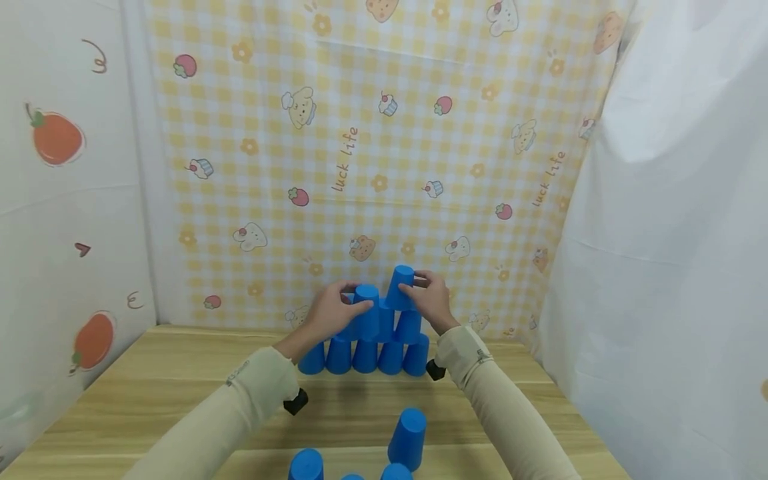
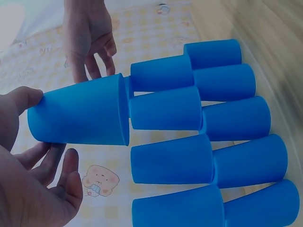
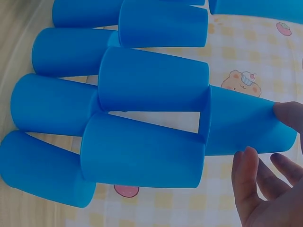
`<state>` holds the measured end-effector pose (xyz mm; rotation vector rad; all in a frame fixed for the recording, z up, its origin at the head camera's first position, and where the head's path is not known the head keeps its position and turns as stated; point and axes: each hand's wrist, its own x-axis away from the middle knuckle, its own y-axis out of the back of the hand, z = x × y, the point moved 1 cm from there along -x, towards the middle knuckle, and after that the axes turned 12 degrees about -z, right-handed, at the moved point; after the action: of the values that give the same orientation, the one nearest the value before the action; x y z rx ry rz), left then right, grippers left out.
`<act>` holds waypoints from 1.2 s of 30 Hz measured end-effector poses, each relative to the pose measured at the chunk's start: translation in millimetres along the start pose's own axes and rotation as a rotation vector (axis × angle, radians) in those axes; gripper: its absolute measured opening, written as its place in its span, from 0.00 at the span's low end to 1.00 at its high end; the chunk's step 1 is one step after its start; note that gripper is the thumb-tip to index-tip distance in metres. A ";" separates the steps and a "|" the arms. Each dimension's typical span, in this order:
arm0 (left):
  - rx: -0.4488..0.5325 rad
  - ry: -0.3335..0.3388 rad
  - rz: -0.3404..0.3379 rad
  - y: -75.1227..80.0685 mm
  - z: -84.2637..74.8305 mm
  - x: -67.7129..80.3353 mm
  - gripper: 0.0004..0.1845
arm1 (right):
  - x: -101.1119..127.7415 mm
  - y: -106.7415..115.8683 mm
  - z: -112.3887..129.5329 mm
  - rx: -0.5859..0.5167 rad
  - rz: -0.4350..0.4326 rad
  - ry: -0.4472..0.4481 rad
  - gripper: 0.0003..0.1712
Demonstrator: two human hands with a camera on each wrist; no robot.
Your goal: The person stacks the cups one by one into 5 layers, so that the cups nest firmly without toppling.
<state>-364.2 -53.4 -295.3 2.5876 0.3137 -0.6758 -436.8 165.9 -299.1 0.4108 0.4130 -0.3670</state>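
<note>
Blue plastic cups stand upside down in a stepped stack, a bottom row (image 1: 365, 357) carrying a second row (image 2: 171, 159). With thumb and fingers, my left hand (image 1: 329, 311) pinches an upside-down cup (image 1: 367, 313) near its narrow base. That cup's wide rim is close to the second row in the left wrist view. My right hand (image 1: 433, 298) pinches another cup (image 3: 246, 124) by its narrow end. It leans slightly, its rim right at the tops of two second-row cups (image 3: 142, 151) on the stack's right side.
More blue cups, including one standing upside down (image 1: 408, 440) and another (image 1: 306, 465), are on the wooden table (image 1: 198, 380) nearer to me. Behind the stack hangs a yellow checked cloth (image 1: 408, 153). White curtains (image 1: 666, 220) close in the sides.
</note>
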 end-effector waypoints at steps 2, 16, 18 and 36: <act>-0.002 0.009 -0.006 -1.3 -0.9 -4.4 0.29 | 0.5 -0.1 -1.0 0.003 0.004 0.000 0.34; 0.014 0.010 -0.019 -7.7 -11.5 -30.1 0.30 | 3.8 -0.8 -4.6 -0.003 0.008 -0.005 0.32; 0.016 0.010 -0.024 -9.8 -11.5 -34.1 0.30 | 4.4 0.0 -5.6 -0.003 0.014 -0.006 0.33; 0.015 0.050 -0.028 -22.6 -6.2 -53.9 0.28 | 5.0 1.8 -9.3 0.015 0.051 0.007 0.31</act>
<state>-415.1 -36.2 -271.2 2.6226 0.3631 -0.6259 -434.6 170.4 -308.7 0.4367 0.4060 -0.3190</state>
